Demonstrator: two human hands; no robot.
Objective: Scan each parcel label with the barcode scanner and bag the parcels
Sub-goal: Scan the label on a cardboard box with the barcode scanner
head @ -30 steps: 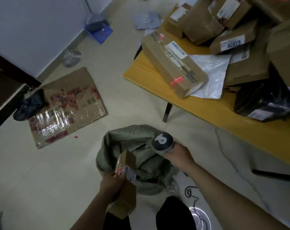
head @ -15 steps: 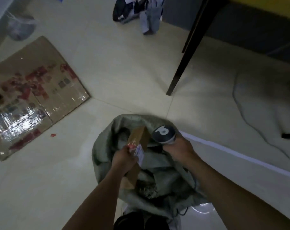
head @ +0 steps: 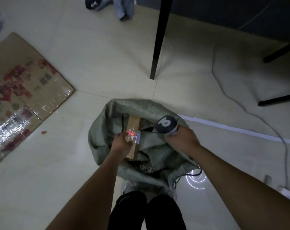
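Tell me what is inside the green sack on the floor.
The cardboard parcel, gripped by the left hand, is partly inside the sack. Around it only folded sack cloth shows; anything deeper is covered.

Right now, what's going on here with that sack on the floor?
A person stands over a green woven sack on the floor. Their left hand grips a cardboard parcel in the sack's open mouth and has not yet let go. Their right hand holds the barcode scanner just beside it, at the sack's rim. The hands do not touch.
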